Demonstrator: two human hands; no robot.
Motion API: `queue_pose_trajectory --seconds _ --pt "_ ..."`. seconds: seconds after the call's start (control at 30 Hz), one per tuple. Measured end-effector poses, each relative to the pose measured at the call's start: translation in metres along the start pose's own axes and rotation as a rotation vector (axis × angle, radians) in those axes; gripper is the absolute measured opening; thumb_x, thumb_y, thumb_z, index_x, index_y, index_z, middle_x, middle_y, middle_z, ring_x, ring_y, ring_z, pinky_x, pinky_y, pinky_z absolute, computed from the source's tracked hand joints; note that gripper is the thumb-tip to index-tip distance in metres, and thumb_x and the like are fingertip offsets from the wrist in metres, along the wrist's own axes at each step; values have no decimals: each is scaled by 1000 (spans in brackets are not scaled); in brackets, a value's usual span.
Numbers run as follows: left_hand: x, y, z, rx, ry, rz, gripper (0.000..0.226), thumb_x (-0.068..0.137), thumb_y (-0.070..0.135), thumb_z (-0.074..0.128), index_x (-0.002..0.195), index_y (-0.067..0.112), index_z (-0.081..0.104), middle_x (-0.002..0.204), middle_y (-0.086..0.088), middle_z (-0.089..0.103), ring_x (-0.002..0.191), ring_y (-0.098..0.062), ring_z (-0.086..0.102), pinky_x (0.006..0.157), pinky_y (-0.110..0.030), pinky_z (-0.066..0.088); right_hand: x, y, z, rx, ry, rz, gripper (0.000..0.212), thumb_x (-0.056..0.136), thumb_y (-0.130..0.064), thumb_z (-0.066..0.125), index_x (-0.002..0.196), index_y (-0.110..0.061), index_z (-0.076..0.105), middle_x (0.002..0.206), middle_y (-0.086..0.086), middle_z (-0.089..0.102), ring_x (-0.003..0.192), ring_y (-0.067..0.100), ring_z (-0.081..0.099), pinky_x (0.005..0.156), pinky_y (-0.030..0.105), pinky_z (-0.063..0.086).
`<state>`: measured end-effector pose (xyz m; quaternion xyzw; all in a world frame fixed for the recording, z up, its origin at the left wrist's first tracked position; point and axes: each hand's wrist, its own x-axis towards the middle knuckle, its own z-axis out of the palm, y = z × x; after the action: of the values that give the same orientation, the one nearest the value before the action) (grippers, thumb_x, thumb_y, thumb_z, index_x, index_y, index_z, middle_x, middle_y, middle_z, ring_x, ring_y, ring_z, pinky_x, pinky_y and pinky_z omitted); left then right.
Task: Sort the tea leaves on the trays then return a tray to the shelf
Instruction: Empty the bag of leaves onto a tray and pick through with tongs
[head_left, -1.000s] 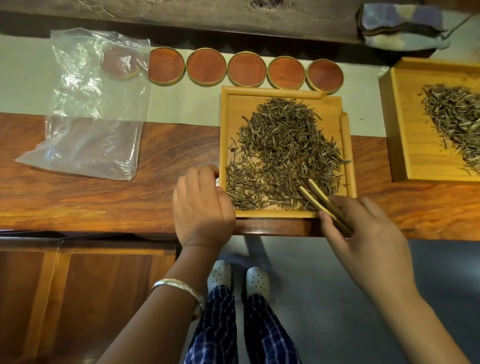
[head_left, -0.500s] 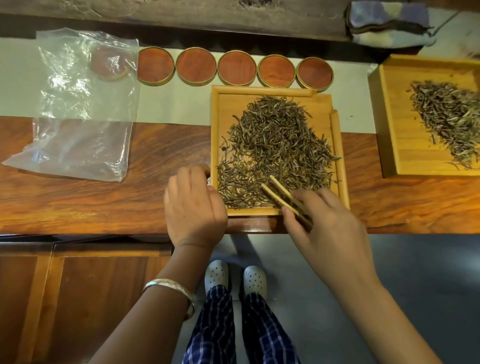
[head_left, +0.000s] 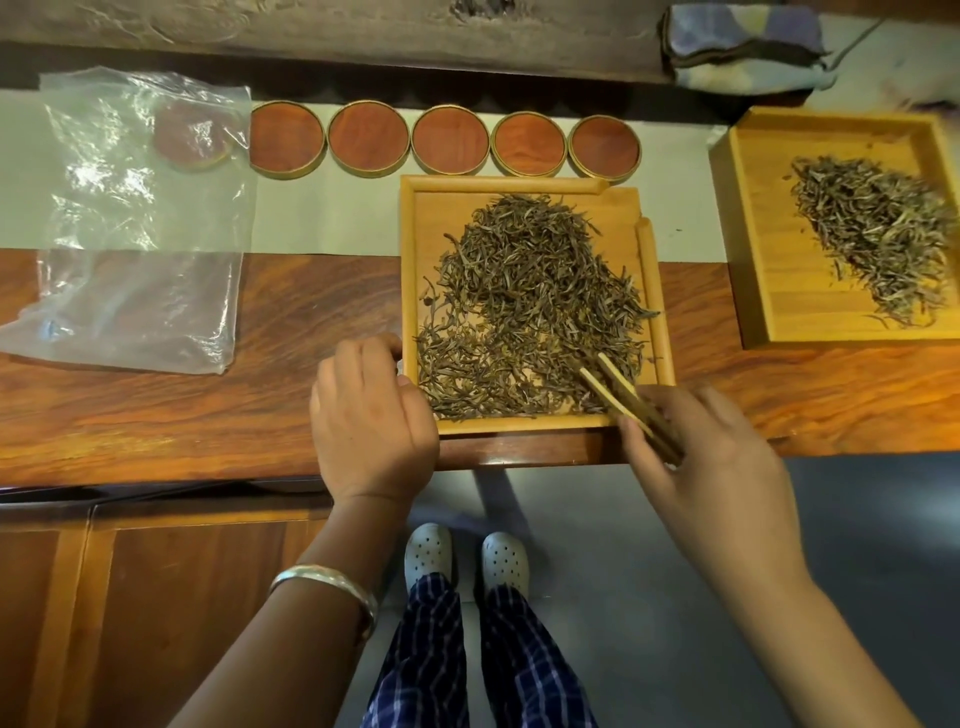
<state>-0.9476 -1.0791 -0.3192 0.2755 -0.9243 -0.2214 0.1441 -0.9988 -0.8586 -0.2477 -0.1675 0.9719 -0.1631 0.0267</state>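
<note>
A square bamboo tray (head_left: 410, 260) sits at the table's front edge with a spread pile of dark tea leaves (head_left: 530, 296) in it. My left hand (head_left: 371, 410) grips the tray's near left corner, fingers curled over the rim. My right hand (head_left: 711, 467) holds wooden tweezers (head_left: 623, 397); their tips lie in the leaves at the tray's near right. A second bamboo tray (head_left: 753, 249) with its own leaf pile (head_left: 878, 234) stands at the right, cut off by the frame edge.
Several round wooden coasters (head_left: 449, 139) line up behind the middle tray. A crumpled clear plastic bag (head_left: 140, 223) lies at the left, over one more coaster. A folded cloth (head_left: 743, 47) rests at the back right. My feet stand below the table edge.
The tweezers' tips shifted left across the near leaves, then back toward the tray's right side. My left hand kept its hold on the tray corner. The view moved slightly.
</note>
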Motion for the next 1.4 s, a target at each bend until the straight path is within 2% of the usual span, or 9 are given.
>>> queue_pose_trajectory --seconds 0.23,0.43,0.67,0.83,0.97,1.13,1.4 --pt "-1 -1 1 7 -10 -9 20 76 13 45 95 10 49 89 -9 48 80 -26 42 70 -37 31 -8 13 -2 18 46 22 25 85 -28 63 105 -13 66 87 3 58 66 28 60 49 26 38" --pt "0 -1 1 24 -13 -2 17 77 14 43 93 10 48 89 -10 47 80 -28 41 70 -40 33 -11 5 3 10 -24 -17 23 84 -27 66 104 -15 66 90 3 59 68 29 62 46 29 42" --pt "0 -2 2 32 -20 -7 19 78 15 41 93 8 50 91 -14 49 82 -31 44 72 -44 36 0 17 -5 12 51 6 23 86 -27 63 103 -13 65 90 4 59 70 27 60 51 25 38" --pt "1 -2 2 36 -22 -1 19 78 16 40 92 6 49 91 -15 50 81 -31 43 71 -44 34 21 6 1 -10 55 -33 26 88 -29 62 107 -11 64 93 9 58 73 35 61 50 36 47" --pt "1 -2 2 33 -25 -5 20 78 16 40 92 5 50 91 -15 50 81 -32 44 71 -43 33 11 13 2 -47 11 -37 26 88 -30 61 108 -13 64 94 7 59 73 32 62 50 34 46" --pt "1 -2 2 38 -29 -4 21 79 17 39 92 5 50 92 -17 50 82 -33 45 72 -45 35 -2 23 -4 -11 52 14 23 85 -28 64 104 -13 67 89 5 59 69 31 62 48 32 45" --pt "1 -3 3 40 -27 -4 25 80 21 38 95 4 51 94 -17 51 84 -34 44 73 -45 34 37 11 -3 -14 68 -13 29 91 -33 57 111 -12 62 99 10 59 80 32 60 57 36 48"
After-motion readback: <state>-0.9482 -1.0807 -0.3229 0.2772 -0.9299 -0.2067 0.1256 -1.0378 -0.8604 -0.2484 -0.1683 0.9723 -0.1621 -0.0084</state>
